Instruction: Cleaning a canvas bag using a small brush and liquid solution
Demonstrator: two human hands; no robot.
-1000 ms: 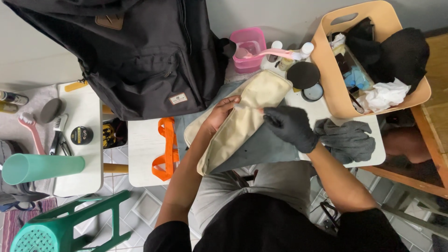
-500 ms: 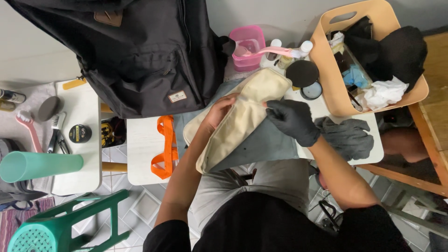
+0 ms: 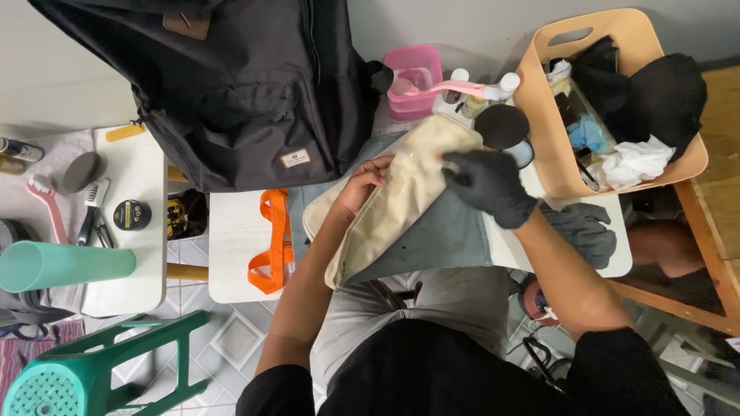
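Your right hand [image 3: 484,183], in a black glove, lies spread on the upper end of the cream bag [image 3: 401,202], fingers curled down onto the cloth and pressing it rather than pinching it. Whether anything sits under the palm you cannot tell from here. Your bare left hand [image 3: 361,185] lies against the bag's left edge, fingers bent partly round that edge, so the bag is braced from the side while the gloved hand works the top. The bag lies slantwise on a grey cloth [image 3: 439,239] on the white table [image 3: 231,254], its lower end hanging towards your lap; that cloth seems to keep the bag off the bare tabletop.

Just beyond the gloved hand sit a black round puff [image 3: 501,125] and a pink brush [image 3: 455,88], near enough to pick up. The pink tub [image 3: 416,77] stands behind them, the tan basket [image 3: 539,123] of rags to the right, and a spare grey glove [image 3: 582,231] beside your right forearm. The black backpack [image 3: 231,85] hangs over the table's left part, with orange straps [image 3: 274,239] below it.

Against the frame a second back, your gloved hand has slid up the bag towards its top end. The left hand has hardly shifted, and the bag lies at the same slant.
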